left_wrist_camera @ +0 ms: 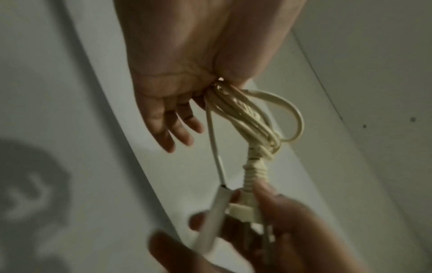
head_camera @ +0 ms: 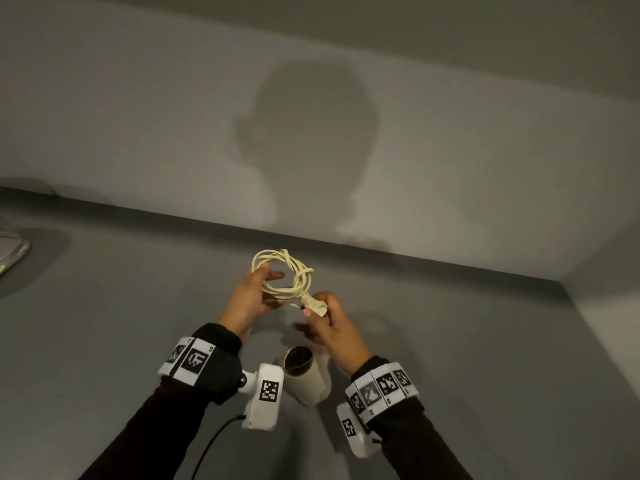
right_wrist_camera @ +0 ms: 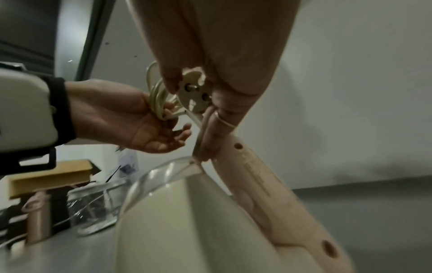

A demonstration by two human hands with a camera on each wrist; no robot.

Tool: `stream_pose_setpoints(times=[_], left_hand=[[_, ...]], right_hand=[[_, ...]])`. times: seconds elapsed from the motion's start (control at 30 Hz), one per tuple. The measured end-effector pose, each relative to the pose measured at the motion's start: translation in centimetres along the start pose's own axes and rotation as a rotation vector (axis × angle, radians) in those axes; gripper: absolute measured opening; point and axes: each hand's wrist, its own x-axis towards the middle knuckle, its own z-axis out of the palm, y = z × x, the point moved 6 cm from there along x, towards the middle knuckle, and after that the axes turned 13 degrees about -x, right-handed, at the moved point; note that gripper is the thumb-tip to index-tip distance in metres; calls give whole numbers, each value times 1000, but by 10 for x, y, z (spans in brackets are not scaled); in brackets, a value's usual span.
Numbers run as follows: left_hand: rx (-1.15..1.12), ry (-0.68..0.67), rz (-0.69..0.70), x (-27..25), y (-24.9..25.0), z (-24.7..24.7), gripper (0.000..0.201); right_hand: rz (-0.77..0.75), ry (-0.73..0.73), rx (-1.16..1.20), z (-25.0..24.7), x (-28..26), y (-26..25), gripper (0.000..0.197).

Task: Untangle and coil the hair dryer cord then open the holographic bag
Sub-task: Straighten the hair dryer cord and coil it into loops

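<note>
A cream cord (head_camera: 282,277) is wound into a loose coil and held above the grey table. My left hand (head_camera: 247,296) grips the coil's near left side, thumb over the strands; the bundle (left_wrist_camera: 247,114) leaves its palm in the left wrist view. My right hand (head_camera: 325,322) pinches the cream plug (head_camera: 315,306), whose round face (right_wrist_camera: 195,92) shows in the right wrist view. The cream hair dryer (head_camera: 304,372) stands below the hands, its handle (right_wrist_camera: 268,194) close to the right wrist. At the far left edge lies a shiny object (head_camera: 12,251); whether it is the holographic bag I cannot tell.
The grey table (head_camera: 467,341) ends at a wall behind and a side wall on the right. In the right wrist view a clear glass bowl (right_wrist_camera: 93,208) and a tan box (right_wrist_camera: 51,175) sit off to the left.
</note>
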Motion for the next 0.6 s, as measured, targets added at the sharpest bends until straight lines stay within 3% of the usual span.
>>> stream_pose_setpoints(times=[0.1, 0.2, 0.4, 0.5, 0.6], left_hand=[[271, 151, 41, 7, -2, -43, 31], [457, 206, -62, 4, -32, -82, 41], [291, 205, -292, -10, -123, -106, 32], [310, 162, -329, -6, -147, -102, 30], [320, 98, -373, -6, -155, -92, 16]], right_hand=[[-61, -28, -448, 19, 9, -2, 8], [-39, -110, -805, 38, 13, 12, 22], [89, -261, -1031, 42, 1, 67, 25], [165, -292, -1090, 31, 0, 89, 31], [215, -275, -1138, 14, 0, 103, 32]])
